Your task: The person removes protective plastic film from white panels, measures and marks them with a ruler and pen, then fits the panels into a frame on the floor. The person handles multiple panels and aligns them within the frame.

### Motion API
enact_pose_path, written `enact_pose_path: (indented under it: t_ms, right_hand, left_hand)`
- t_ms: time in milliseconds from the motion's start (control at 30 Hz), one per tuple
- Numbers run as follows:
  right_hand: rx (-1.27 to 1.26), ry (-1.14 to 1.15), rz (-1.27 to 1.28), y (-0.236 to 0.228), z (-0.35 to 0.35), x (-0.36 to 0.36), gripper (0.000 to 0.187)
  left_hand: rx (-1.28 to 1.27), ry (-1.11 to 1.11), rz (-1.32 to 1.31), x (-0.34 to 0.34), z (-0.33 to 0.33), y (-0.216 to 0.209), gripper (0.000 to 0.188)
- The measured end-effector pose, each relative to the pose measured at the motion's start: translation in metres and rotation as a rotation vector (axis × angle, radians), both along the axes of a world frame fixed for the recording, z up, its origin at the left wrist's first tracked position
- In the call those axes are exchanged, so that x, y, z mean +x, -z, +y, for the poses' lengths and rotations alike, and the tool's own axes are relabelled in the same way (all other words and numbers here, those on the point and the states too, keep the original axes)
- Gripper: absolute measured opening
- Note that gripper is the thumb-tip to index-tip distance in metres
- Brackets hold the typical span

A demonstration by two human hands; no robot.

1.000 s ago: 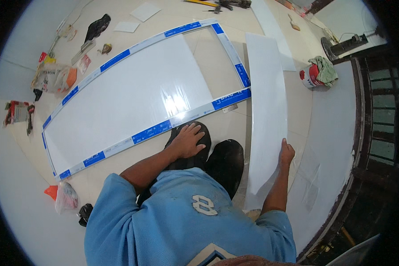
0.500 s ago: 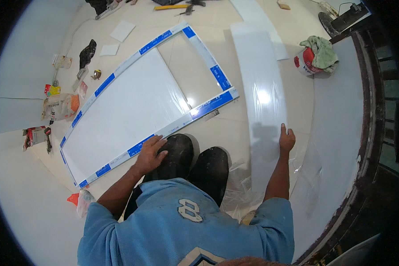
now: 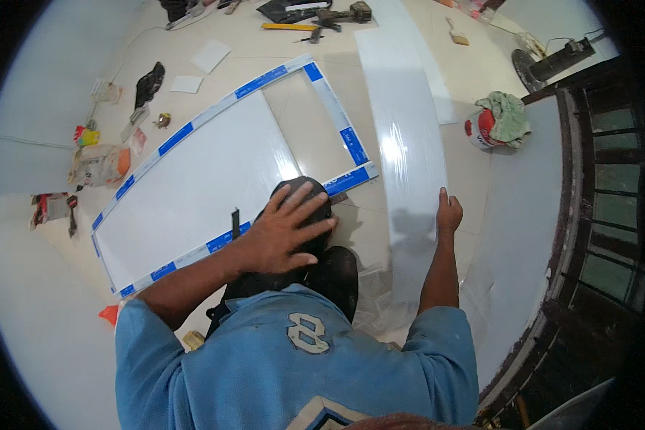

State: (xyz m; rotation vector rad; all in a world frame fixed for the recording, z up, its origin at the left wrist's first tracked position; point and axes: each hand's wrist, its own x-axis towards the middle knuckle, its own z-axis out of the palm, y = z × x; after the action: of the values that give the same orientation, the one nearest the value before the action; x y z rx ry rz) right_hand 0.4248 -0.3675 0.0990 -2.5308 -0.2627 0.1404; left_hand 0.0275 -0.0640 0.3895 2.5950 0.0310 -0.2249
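My left hand (image 3: 283, 233) lies with its fingers spread over my bent, dark-trousered knee. The long white panel (image 3: 407, 122), glossy as if film-covered, stretches away from me on the right. My right hand (image 3: 448, 213) is closed on its right edge near the close end, thumb pointing forward along it. On the floor to the left is a metal frame (image 3: 175, 138) banded with blue and white film. A white sheet (image 3: 201, 172) fills most of the frame, and floor tiles show through its right-hand section. My knee and left arm cover part of the frame's near rail.
Another white strip (image 3: 443, 107) lies under the panel's far right side. A bucket (image 3: 478, 135) draped with a green cloth (image 3: 510, 118) stands at right. Farther off are a drill (image 3: 347, 14), a yellow bar (image 3: 287, 26) and a brush (image 3: 457, 34). Clear plastic wrap (image 3: 373, 304) lies near my legs.
My left hand has moved from the frame's near rail onto my knee, which has risen over that rail. My right hand still grips the panel's edge. The view has shifted slightly.
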Motion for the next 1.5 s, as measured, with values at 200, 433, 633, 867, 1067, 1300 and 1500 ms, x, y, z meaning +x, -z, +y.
enact_pose_path:
  t_ms: [200,433,633,867,1067,1300,1500]
  right_hand:
    - [0.006,-0.023,0.011,-0.110,0.031,0.010,0.058]
    - [0.065,-0.051,-0.040,-0.198,0.095,0.015,0.058]
    - [0.209,-0.172,-0.109,-0.331,0.209,0.028,0.057]
    - [0.207,-0.295,-0.191,-0.468,0.365,0.069,0.057]
    - [0.216,-0.432,-0.271,-0.533,0.441,0.109,0.052]
    - [0.232,-0.512,-0.101,-0.499,0.534,0.170,0.055]
    - [0.298,-0.640,0.053,-0.380,0.657,0.173,0.054]
  left_hand:
    - [0.037,0.151,0.148,0.036,0.004,-0.008,0.079]
    - [-0.143,0.159,0.256,0.048,0.016,-0.033,0.072]
    - [-0.242,0.172,0.463,0.038,-0.002,-0.065,0.074]
    - [-0.353,0.107,0.662,0.027,-0.016,-0.084,0.079]
    - [-0.571,-0.269,0.628,0.020,0.009,-0.072,0.070]
    - [-0.691,-0.790,0.477,0.072,0.055,-0.050,0.065]
    - [-1.025,-1.436,0.150,0.179,0.120,-0.021,0.061]
